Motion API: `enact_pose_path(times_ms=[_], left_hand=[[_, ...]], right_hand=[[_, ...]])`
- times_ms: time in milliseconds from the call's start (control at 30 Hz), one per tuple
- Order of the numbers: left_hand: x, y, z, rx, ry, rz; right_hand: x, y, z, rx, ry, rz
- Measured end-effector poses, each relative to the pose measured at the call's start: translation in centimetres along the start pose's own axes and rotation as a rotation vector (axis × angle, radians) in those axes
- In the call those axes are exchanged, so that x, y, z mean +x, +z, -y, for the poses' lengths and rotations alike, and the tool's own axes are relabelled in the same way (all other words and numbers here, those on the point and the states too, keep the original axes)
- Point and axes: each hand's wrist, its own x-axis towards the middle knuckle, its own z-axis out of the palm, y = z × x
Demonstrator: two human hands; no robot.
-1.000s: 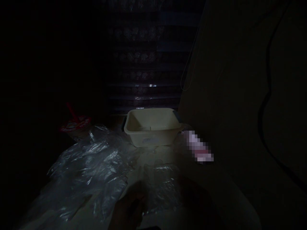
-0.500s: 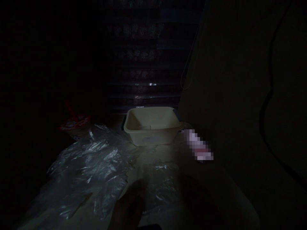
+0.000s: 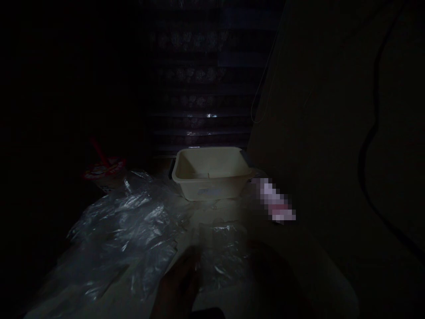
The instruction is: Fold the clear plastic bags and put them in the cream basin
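A small clear plastic bag (image 3: 222, 266) lies between my two hands near the front of the table, its creases catching a little light. At its left edge is my left hand (image 3: 181, 277), fingers curled and closed on the plastic. My right hand (image 3: 274, 266) is a very dark shape by the bag's right side; shadow hides its fingers. To the left spreads a loose heap of clear plastic bags (image 3: 133, 230). Beyond my hands stands a cream plastic basin (image 3: 212, 188) with dark handles and a thin layer of something indistinct at its bottom.
The room is very dark. A cup with a red-patterned lid and red straw (image 3: 104, 168) stands behind the heap. A blurred-out pink and white item (image 3: 277, 201) lies right of the basin. A blind (image 3: 199, 102) hangs behind; a dark cable (image 3: 368, 146) runs down the right wall.
The view has shifted very slightly and the picture is a bit dimmer. Both hands stay by the small bag, with hardly any visible movement.
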Motion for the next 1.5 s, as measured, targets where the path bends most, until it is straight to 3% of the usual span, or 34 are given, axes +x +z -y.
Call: enact_pose_path(times_ms=[233,433,567,667,900,1033,1167,1267,1433,1500], left_hand=[[-0.2,-0.1,-1.2,0.144,0.008,0.005],[-0.3,2.1,-4.1,0.39,0.389,0.096],[-0.3,3.9,-3.8,0.61,0.45,0.029],[-0.5,4.2,-3.0,0.694,0.442,0.003],[-0.7,4.1,-2.8,0.685,0.434,-0.013],[-0.7,4.5,-2.7,0.665,0.469,-0.066],[-0.7,4.9,-2.5,0.697,0.455,-0.082],[-0.7,4.6,-2.6,0.726,0.457,-0.053],[-0.6,2.9,-3.1,0.781,0.395,0.044],[-0.5,2.3,-3.0,0.79,0.393,0.056]], right_hand=[[0.0,0.1,0.1,-0.042,-0.026,0.008],[0.0,0.1,0.1,-0.112,-0.055,0.033],[0.0,0.2,0.0,-0.165,-0.09,0.04],[0.1,0.1,-0.2,-0.207,-0.138,0.039],[-0.7,-0.2,0.3,-0.283,-0.364,0.072],[-1.2,1.3,0.9,-0.319,-0.572,0.144],[-1.2,2.8,0.1,-0.553,-0.741,0.074],[-1.3,3.2,-0.8,-0.659,-0.713,0.014],[-1.8,2.0,-1.1,-0.702,-0.54,0.103],[-1.9,1.4,-1.4,-0.7,-0.471,0.069]])
